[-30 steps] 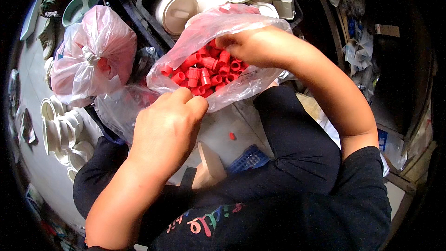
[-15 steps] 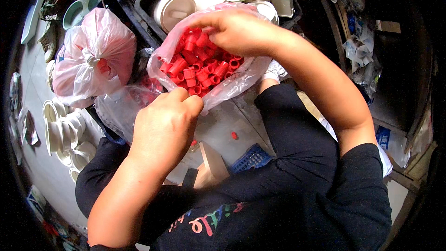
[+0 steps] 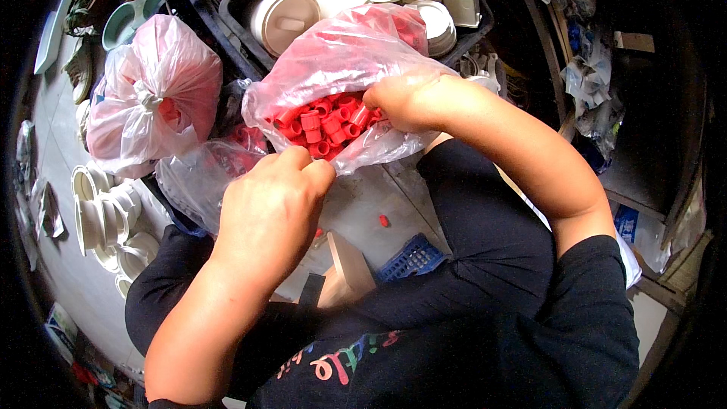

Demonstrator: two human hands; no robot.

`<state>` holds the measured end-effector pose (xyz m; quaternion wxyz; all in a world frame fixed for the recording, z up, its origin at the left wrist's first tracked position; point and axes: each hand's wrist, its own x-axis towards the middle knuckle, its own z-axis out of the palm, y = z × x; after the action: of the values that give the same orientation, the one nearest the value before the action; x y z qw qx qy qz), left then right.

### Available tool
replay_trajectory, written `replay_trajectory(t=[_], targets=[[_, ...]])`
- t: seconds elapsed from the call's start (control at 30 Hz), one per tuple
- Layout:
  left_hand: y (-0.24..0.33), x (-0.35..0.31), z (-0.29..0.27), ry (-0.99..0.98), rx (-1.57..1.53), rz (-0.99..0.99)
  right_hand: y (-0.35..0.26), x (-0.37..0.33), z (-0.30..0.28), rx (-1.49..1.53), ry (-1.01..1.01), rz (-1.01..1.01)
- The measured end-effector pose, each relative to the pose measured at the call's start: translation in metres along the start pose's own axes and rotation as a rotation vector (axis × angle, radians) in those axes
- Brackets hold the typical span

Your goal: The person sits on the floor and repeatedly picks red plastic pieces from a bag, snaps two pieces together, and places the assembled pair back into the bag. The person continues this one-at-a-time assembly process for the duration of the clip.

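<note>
- Clear bag of red caps sits centre, before a black crate of white fittings.
- Knotted pink bag lies to its left.
- One loose cap lies below.
- Right hand reaches into the clear bag, fingers hidden among caps; grip unclear.
- Left hand pinches the bag's lower edge, fingers curled tight.

single head-worn fisheye view, looking steeply down, close over both forearms and lap.
</note>
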<state>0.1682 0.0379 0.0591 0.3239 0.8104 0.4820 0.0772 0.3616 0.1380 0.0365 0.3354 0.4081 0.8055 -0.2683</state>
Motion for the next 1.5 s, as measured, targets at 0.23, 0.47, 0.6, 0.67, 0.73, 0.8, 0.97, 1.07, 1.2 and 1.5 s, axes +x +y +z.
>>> replay_trajectory(t=[0.23,0.47,0.6,0.67,0.73,0.8,0.97,1.07,1.2,1.5], targets=[[0.000,0.001,0.001,-0.015,0.003,0.011,-0.003,0.029,0.035,0.081,0.183,-0.132],[0.000,0.001,0.005,0.027,-0.011,0.005,0.004,0.033,0.043,0.178,0.184,-0.108],[0.001,0.000,0.004,-0.006,0.008,0.009,-0.002,0.029,0.044,0.017,0.219,-0.189],[0.001,0.001,0.004,-0.025,0.025,0.013,-0.002,0.035,0.049,-0.055,0.236,-0.201],[0.001,0.000,0.004,-0.028,0.034,0.010,-0.002,0.035,0.047,0.038,0.233,-0.177],[0.001,0.000,0.003,-0.030,0.038,0.006,0.000,0.030,0.038,0.175,0.154,-0.139],[-0.002,-0.002,0.002,-0.016,0.022,-0.007,0.007,0.015,0.014,0.914,-0.225,-0.100],[-0.002,-0.001,0.000,-0.025,0.028,-0.011,0.009,0.011,0.013,1.055,-0.279,-0.091],[-0.003,-0.001,0.001,0.013,0.008,-0.016,0.011,0.015,0.013,1.168,-0.314,-0.210],[-0.003,-0.003,0.001,0.021,-0.017,-0.030,0.014,0.016,0.008,1.191,-0.158,-0.208]])
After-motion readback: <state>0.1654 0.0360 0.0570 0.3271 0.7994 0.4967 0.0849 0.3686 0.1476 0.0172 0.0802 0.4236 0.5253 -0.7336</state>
